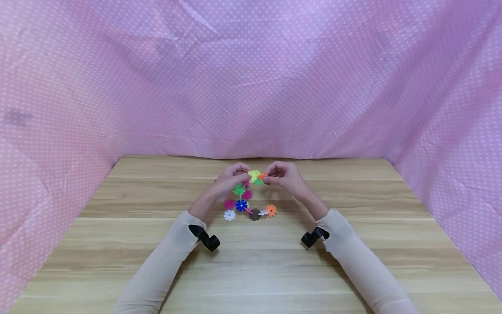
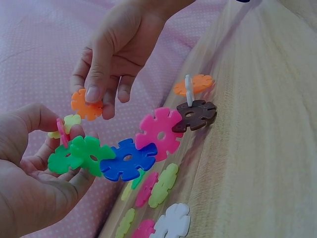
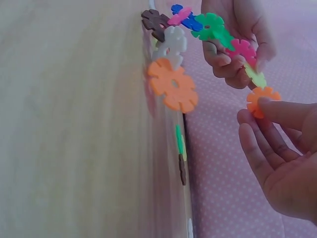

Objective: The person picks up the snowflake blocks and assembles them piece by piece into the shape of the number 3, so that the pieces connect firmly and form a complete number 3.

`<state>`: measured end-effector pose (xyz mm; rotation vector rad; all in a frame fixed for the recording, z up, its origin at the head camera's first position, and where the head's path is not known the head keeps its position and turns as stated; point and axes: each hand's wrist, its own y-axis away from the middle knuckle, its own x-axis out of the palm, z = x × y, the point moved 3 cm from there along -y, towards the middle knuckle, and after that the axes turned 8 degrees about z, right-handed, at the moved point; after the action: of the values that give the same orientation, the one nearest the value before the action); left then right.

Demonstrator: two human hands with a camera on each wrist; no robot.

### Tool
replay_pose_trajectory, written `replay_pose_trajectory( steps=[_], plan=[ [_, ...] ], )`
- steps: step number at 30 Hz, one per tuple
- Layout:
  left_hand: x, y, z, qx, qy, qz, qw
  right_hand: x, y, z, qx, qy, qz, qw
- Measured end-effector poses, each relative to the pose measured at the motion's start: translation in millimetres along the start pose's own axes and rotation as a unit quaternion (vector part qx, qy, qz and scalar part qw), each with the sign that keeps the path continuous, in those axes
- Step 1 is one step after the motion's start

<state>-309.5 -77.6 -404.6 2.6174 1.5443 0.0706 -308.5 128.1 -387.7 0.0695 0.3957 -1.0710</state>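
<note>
A chain of notched plastic snowflake discs hangs from my left hand (image 1: 231,179), whose thumb and fingers pinch its yellow end disc (image 3: 255,75). After it come a pink disc, two green discs (image 3: 210,26), a blue disc (image 2: 130,166), a larger-looking pink disc (image 2: 148,128), a brown disc (image 2: 202,118), a white disc (image 2: 189,90) and an orange end disc (image 3: 171,89). My right hand (image 1: 289,176) pinches a separate orange disc (image 2: 81,106) between thumb and fingers. Its edge is close against the yellow disc; whether they interlock cannot be told.
Loose discs lie on the wooden table (image 1: 251,270) beyond and below the chain, among them a white one (image 1: 229,215), a magenta one (image 1: 229,204) and a yellow one (image 2: 163,186). Pink dotted cloth (image 1: 251,87) hangs behind the table and at its sides.
</note>
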Motion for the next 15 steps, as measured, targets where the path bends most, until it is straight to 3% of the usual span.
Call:
replay_pose_trajectory(
  steps=[15],
  plan=[
    [6.9, 1.6, 0.2, 0.011, -0.003, 0.013, 0.9998, 4.9, 2.2, 2.2, -0.034, 0.009, -0.013, 0.9993]
  ],
)
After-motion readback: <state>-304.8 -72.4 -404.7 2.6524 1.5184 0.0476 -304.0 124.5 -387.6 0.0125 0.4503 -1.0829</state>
